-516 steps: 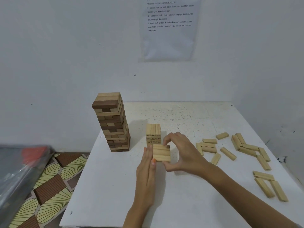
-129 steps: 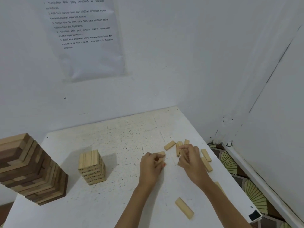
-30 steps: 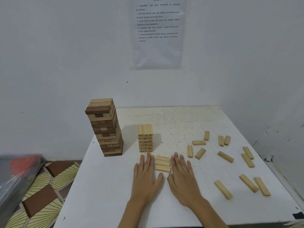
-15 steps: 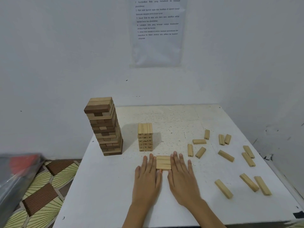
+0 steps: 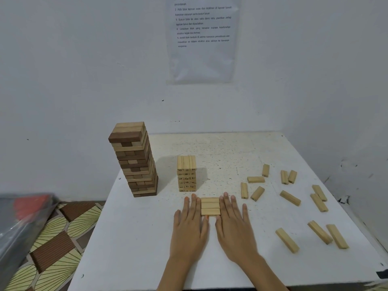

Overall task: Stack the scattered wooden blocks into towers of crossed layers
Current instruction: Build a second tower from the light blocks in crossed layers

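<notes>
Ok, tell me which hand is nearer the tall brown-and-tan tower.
Left. The left hand lies flat left of the three-block row, toward the tall tower; the right hand lies flat right of that row.

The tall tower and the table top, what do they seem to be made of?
The tall tower looks like wood: light and dark brown blocks, matt, with grain lines. The table top is white and matt, speckled with small dark marks; possibly painted or laminated board.

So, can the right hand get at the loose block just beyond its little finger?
Probably yes: the right hand lies flat, holding nothing, and only bare table lies between its little finger and that loose block.
</notes>
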A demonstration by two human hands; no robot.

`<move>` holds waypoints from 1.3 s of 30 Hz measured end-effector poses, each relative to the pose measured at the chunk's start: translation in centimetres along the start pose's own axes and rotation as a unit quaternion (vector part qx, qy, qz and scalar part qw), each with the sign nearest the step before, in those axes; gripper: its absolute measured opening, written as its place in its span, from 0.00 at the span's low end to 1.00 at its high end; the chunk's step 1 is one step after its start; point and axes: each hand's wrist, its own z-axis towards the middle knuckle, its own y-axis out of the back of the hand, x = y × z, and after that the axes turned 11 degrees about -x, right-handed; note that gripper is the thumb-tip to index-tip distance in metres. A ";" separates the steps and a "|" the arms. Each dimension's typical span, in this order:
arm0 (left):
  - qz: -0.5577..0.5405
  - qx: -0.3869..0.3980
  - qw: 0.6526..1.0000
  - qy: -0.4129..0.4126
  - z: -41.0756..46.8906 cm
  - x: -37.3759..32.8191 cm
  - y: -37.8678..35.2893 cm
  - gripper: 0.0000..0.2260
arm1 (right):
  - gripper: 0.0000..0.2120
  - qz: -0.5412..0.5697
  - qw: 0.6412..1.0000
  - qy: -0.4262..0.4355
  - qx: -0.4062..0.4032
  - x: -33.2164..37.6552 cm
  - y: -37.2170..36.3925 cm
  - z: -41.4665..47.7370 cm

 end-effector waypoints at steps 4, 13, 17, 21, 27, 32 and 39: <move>-0.010 0.000 1.000 -0.003 0.0 0.0 0.0 0.35 | 0.32 0.004 1.000 0.002 0.001 0.0 0.0 0.0; -0.006 -0.009 1.000 -0.008 -0.1 0.1 -0.6 0.32 | 0.31 0.041 0.998 -0.005 0.046 -0.1 0.1 -0.1; 0.002 -0.005 1.000 0.002 -0.2 -0.2 0.1 0.35 | 0.32 0.079 0.996 0.008 0.042 -0.5 0.5 0.2; 0.002 -0.012 1.000 0.005 -0.1 0.1 -0.2 0.35 | 0.26 0.267 0.963 -0.005 0.031 -1.4 1.2 1.6; 0.041 0.005 0.999 -0.005 -0.3 0.5 -0.3 0.25 | 0.14 0.275 0.954 0.117 0.022 -2.7 1.7 4.2; 0.048 0.001 0.999 -0.008 -0.2 0.3 -0.1 0.24 | 0.12 0.252 0.953 0.168 0.015 -3.1 1.2 4.9; 0.023 -0.001 1.000 -0.017 -0.4 0.4 -0.6 0.26 | 0.11 0.294 0.942 0.158 0.020 -2.9 1.4 5.2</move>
